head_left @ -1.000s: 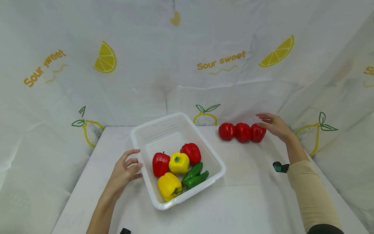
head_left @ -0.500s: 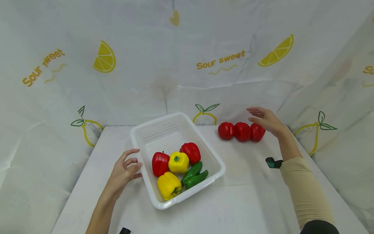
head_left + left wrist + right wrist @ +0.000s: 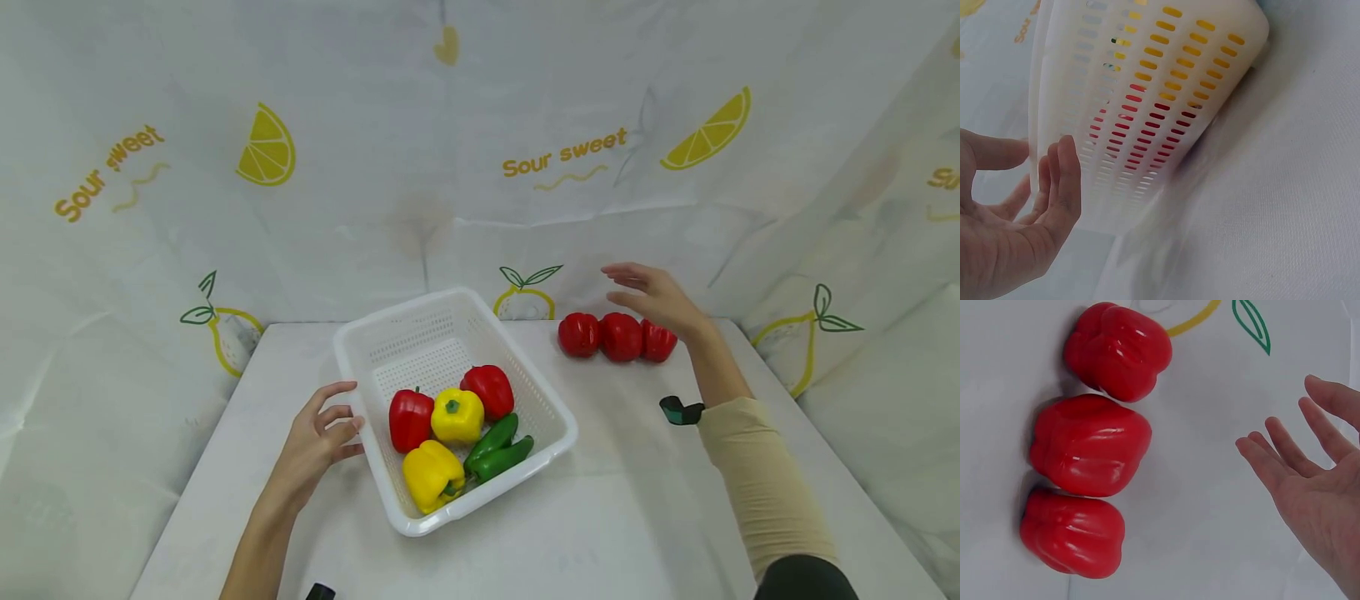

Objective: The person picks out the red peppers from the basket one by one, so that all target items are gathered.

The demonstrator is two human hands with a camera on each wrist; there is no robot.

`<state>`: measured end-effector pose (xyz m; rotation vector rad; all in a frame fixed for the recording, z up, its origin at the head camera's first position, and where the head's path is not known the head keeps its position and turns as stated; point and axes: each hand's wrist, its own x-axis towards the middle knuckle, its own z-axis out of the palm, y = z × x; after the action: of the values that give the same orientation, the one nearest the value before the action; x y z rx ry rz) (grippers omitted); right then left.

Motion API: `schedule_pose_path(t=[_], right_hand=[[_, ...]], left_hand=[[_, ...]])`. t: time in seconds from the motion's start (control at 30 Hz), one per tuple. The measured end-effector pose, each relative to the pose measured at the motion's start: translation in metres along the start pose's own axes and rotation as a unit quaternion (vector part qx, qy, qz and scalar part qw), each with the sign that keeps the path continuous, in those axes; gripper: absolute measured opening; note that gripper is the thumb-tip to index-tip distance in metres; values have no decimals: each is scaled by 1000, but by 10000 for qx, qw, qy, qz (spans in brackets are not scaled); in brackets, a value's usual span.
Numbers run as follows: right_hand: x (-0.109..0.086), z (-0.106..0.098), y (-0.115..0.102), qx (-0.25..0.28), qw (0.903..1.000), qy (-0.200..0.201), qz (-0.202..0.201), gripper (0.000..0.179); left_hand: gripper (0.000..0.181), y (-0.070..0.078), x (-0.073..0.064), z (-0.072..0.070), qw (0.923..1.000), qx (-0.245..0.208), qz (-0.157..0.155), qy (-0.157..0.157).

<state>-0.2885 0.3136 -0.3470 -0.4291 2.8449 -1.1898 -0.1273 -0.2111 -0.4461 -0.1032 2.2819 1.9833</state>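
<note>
My left hand (image 3: 318, 433) grips the left rim of a white plastic basket (image 3: 555, 417), with its fingers bent at the edge. In the left wrist view, fingertips (image 3: 1067, 156) lie against the perforated outer wall. Inside the basket are two red bell peppers (image 3: 411, 420), two yellow bell peppers (image 3: 458, 416) and two green peppers (image 3: 501, 460). My right hand (image 3: 660, 300) hovers above a row of three red bell peppers (image 3: 621, 337) at the table's back, partly covering the rightmost one. Its fingers are loosely spread and hold nothing; the right wrist view shows them apart from the peppers.
The white table (image 3: 630, 517) ends at a white cloth (image 3: 360, 208) printed with lemons, which hangs behind and along the sides. The basket stands askew, left of the middle.
My right hand has moved left and slightly up, from beside the rightmost red bell pepper to above the row. The left hand and basket stay in place.
</note>
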Motion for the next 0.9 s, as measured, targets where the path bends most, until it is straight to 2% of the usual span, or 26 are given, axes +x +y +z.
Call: schedule_pose_path(t=[0.27,0.6,0.9], right_hand=[[8,13,-25,139,9997,-121,-157,56],[16,27,-63,212,9965,-396,-706,56],[28,45,-90,146,9912,-548,-1196,53]], left_hand=[[60,0,0,-1,10000,-41,-25,-1],[58,0,-1,-1,9999,-130,47,-75],[58,-1,0,-1,9999,-144,-14,-83]])
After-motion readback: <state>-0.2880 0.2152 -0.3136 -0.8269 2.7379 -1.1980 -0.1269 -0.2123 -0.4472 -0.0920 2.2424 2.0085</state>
